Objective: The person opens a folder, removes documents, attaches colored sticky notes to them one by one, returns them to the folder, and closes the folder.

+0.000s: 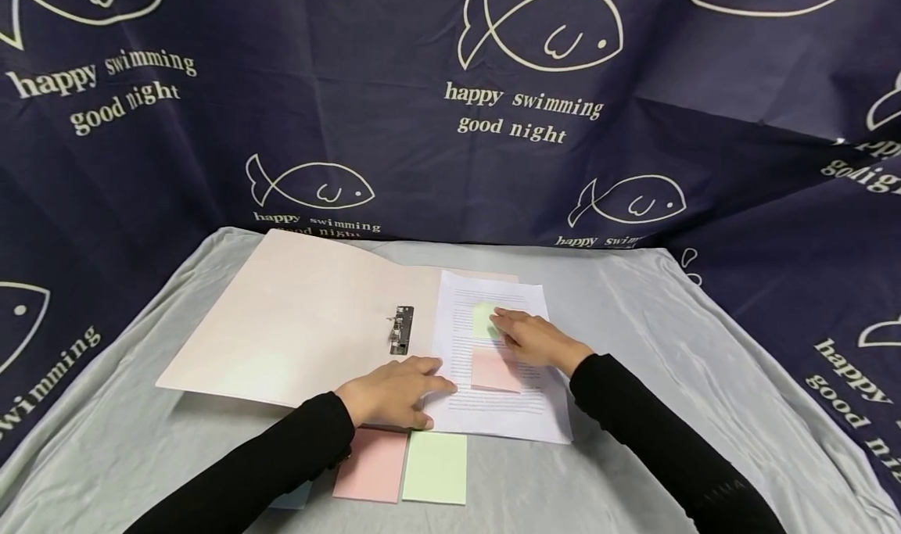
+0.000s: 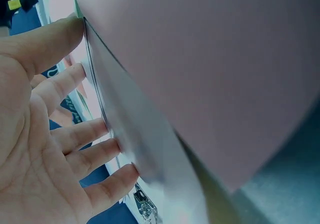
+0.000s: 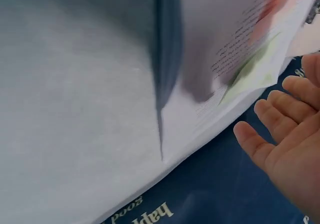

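Note:
A sheaf of printed paper [image 1: 514,421] lies on the right side of an open pale pink folder [image 1: 281,315]. On the top sheet are a green sticky note [image 1: 482,319] and, below it, a pink sticky note [image 1: 493,370]. My left hand [image 1: 394,393] rests with spread fingers at the paper's lower left edge; its thumb and fingers [image 2: 95,134] touch the edge in the left wrist view. The fingertips of my right hand [image 1: 535,338] touch the green note's right side, fingers fairly straight. In the right wrist view the right hand [image 3: 290,129] shows its palm side.
A metal lever clip [image 1: 402,331] is fixed inside the folder. In front of it lie a pink note pad [image 1: 371,467] and a green note pad [image 1: 436,469], with a blue one [image 1: 292,496] partly under the left sleeve. A grey cloth [image 1: 612,323] covers the table; a dark printed curtain [image 1: 408,127] hangs behind.

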{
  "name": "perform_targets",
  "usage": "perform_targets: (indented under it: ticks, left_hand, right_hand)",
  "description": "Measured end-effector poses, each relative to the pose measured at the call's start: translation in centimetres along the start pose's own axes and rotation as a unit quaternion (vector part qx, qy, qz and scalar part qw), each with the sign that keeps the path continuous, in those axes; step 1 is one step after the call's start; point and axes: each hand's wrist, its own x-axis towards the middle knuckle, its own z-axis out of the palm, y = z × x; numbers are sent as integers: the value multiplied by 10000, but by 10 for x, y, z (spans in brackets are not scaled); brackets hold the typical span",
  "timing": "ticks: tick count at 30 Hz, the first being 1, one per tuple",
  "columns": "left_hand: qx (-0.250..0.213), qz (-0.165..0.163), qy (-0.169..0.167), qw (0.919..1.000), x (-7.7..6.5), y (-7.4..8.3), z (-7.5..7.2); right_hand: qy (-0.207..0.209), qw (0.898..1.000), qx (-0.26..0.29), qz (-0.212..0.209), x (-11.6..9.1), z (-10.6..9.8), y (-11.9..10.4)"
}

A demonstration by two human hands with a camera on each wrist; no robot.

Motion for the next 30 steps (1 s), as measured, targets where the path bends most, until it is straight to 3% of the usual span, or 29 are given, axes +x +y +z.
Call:
perform_targets:
  ticks: [6, 10, 20, 30]
  left_hand:
    - [71, 33, -4, 10000, 0, 0, -2]
    - [35, 8, -5, 10000, 1, 1, -2]
    - [305, 167, 47, 9994, 4, -4, -1]
    - [618, 407, 281, 9969, 10, -9, 1]
  right_hand:
    - [-681, 9968, -47, 409, 25, 4, -2]
    - [-888, 9946, -10, 543, 34, 9, -1]
    - [-1016, 9925, -473, 491, 43, 20, -1]
    - [-883, 9946, 104, 542, 46, 21, 4]
